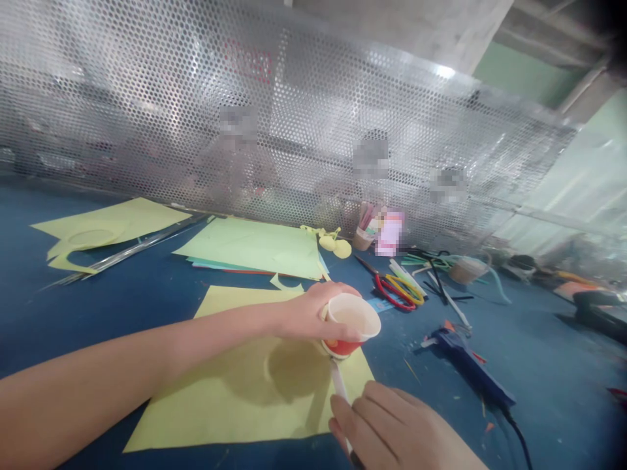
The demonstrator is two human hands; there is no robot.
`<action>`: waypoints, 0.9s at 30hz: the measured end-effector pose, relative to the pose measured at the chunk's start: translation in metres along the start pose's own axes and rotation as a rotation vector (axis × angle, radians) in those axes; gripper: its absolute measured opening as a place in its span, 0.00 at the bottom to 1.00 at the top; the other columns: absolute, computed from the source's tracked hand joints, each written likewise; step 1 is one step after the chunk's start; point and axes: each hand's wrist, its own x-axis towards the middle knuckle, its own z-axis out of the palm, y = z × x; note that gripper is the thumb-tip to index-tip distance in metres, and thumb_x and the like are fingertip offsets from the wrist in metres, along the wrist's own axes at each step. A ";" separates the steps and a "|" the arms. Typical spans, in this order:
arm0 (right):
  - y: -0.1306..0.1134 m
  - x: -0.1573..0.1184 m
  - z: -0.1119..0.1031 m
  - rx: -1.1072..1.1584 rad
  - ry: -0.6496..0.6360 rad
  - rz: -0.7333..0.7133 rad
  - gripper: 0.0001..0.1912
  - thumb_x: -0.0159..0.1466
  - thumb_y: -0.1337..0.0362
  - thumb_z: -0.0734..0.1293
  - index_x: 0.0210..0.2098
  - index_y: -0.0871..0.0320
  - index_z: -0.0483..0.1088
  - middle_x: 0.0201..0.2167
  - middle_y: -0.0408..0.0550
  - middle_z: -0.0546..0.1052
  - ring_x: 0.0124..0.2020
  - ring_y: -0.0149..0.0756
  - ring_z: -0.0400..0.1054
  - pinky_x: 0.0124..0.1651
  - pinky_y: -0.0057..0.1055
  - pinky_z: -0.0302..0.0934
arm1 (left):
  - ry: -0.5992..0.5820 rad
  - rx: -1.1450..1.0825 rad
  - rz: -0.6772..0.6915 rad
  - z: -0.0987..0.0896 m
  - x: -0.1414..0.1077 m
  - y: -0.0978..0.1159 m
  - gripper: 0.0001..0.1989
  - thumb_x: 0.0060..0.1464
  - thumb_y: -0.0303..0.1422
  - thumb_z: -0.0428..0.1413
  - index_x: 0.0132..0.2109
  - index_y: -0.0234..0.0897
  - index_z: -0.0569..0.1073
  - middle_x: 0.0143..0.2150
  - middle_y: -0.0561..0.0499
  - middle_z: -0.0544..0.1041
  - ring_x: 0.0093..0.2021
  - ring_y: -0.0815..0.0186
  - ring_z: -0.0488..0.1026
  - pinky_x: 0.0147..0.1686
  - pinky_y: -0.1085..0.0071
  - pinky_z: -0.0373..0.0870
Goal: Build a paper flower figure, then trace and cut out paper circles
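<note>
Closest to the camera, the right hand (392, 427) has its fingers pinched around a thin white pen (339, 385), tip up against the base of a paper cup (350, 324). The left hand (308, 312) is wrapped around that cup, holding it on the far right corner of a yellow paper sheet (235, 391) lying on the blue table (73, 313). Just to the right there's a blue glue gun (470, 365) with its cord trailing off. Further back: scissors with red and yellow handles (399, 289), a stack of light green sheets (255, 248), and cut yellow paper (108, 225) on the far left. A perforated metal screen (245, 111) runs along the back.
</note>
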 end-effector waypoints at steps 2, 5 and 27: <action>0.000 0.002 0.003 -0.002 0.018 0.000 0.16 0.62 0.77 0.54 0.32 0.62 0.72 0.17 0.43 0.70 0.18 0.31 0.64 0.18 0.27 0.56 | 0.005 0.011 0.027 0.000 0.000 0.000 0.33 0.41 0.49 0.60 0.54 0.44 0.63 0.53 0.45 0.65 0.53 0.53 0.63 0.49 0.58 0.63; 0.000 0.004 0.007 0.003 0.045 0.007 0.16 0.63 0.76 0.55 0.32 0.61 0.72 0.17 0.43 0.71 0.18 0.30 0.64 0.20 0.27 0.58 | 0.013 0.047 0.070 -0.001 -0.001 0.002 0.31 0.42 0.48 0.60 0.52 0.43 0.65 0.51 0.46 0.67 0.52 0.56 0.65 0.49 0.61 0.64; 0.002 0.001 0.018 0.065 0.005 0.064 0.16 0.65 0.73 0.54 0.34 0.61 0.72 0.21 0.45 0.74 0.25 0.32 0.70 0.30 0.27 0.66 | -0.016 0.069 0.098 -0.007 -0.003 0.000 0.31 0.43 0.50 0.58 0.52 0.42 0.65 0.51 0.45 0.68 0.52 0.54 0.65 0.48 0.60 0.65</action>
